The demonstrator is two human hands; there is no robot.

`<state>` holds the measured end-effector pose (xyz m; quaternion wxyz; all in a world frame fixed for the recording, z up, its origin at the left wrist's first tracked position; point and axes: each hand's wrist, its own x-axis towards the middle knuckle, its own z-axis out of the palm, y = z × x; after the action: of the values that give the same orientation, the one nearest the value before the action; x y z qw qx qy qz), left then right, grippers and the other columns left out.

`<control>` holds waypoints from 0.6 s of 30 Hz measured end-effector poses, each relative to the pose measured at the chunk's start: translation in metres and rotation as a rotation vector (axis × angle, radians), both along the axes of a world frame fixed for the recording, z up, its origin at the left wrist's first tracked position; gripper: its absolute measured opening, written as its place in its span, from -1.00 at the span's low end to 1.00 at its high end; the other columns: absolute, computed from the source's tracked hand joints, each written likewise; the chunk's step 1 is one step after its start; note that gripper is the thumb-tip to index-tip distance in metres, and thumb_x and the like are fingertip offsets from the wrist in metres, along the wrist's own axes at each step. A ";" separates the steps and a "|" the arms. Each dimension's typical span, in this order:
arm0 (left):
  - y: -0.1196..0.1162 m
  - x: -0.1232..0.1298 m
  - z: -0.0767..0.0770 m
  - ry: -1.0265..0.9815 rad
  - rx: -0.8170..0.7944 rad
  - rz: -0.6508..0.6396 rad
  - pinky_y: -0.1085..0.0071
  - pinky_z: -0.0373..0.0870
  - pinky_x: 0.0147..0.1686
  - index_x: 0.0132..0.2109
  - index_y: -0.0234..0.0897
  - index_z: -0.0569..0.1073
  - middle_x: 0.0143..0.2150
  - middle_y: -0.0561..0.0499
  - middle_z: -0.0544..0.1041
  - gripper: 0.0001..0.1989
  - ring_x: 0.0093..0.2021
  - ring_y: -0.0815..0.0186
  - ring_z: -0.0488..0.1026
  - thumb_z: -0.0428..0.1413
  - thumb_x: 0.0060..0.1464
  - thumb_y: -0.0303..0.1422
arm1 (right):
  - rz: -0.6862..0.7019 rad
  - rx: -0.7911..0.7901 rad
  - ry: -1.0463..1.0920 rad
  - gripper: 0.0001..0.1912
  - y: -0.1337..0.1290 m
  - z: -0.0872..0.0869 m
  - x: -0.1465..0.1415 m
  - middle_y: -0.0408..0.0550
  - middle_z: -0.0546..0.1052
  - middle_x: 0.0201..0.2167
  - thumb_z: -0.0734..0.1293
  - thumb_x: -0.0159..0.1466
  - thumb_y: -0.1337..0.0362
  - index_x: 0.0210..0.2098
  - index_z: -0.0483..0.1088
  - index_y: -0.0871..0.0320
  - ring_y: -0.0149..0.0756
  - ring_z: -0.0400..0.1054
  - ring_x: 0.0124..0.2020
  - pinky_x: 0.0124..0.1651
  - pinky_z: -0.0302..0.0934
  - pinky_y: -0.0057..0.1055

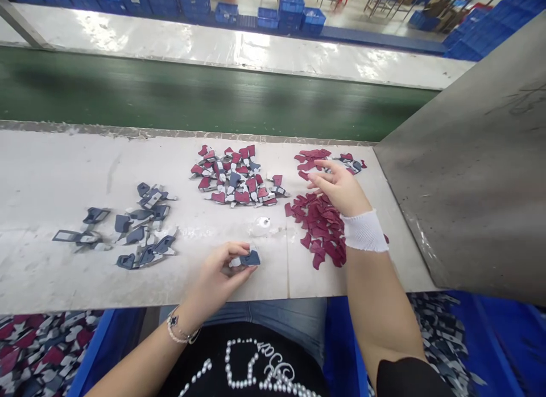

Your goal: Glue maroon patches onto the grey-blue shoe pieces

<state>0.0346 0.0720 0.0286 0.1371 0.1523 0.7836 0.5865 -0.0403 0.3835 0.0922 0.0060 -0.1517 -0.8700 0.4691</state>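
Note:
My left hand (224, 272) grips a small dark blue and white plastic part (251, 258) between thumb and fingers, just above the table near its front edge. Over the maroon pieces, my right hand (339, 186) reaches out with its fingers apart. Its fingertips are close to a small maroon group (313, 155); whether they touch a piece I cannot tell. A larger heap of thin maroon pieces (319, 223) lies below that hand, partly hidden by the wrist.
Maroon, blue and white parts (234, 178) are piled at the table's middle; blue and white parts (145, 220) lie left. A metal panel (473, 158) borders the right side. Beyond runs a green conveyor belt (191, 98). Filled bins (91, 351) stand below the front edge.

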 end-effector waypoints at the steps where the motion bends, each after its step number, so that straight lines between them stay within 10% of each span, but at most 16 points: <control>1: 0.000 0.000 0.000 0.008 0.000 -0.003 0.43 0.61 -0.38 -0.13 -0.17 0.42 0.01 -0.09 0.53 -0.82 -0.13 0.23 0.61 0.24 0.15 -0.31 | -0.002 0.057 -0.018 -0.50 0.003 -0.004 -0.004 0.05 0.60 -0.10 0.37 0.31 0.10 0.17 0.28 0.12 -0.13 0.53 -0.15 -0.10 0.42 -0.16; 10: 0.001 0.000 -0.002 0.075 -0.018 -0.009 0.46 0.57 -0.41 -0.12 -0.16 0.42 -0.01 -0.08 0.55 -0.82 -0.19 0.27 0.61 0.24 0.14 -0.32 | 0.160 0.381 -0.203 -0.80 -0.004 -0.030 0.011 -0.03 0.54 -0.10 0.37 0.36 0.18 -0.14 0.46 0.20 -0.21 0.46 -0.10 -0.01 0.37 -0.14; 18: -0.001 0.000 -0.003 0.035 0.028 0.008 0.46 0.60 -0.40 -0.13 -0.16 0.43 -0.02 -0.08 0.55 -0.82 -0.13 0.23 0.62 0.25 0.13 -0.34 | 0.129 0.246 -0.074 -0.94 -0.018 0.004 0.040 -0.15 0.58 -0.37 0.39 0.29 0.26 -0.28 0.44 0.10 -0.27 0.47 -0.36 -0.25 0.33 -0.31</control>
<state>0.0349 0.0712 0.0260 0.1188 0.1611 0.7781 0.5954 0.0001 0.3658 0.0960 -0.0376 -0.1109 -0.9285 0.3524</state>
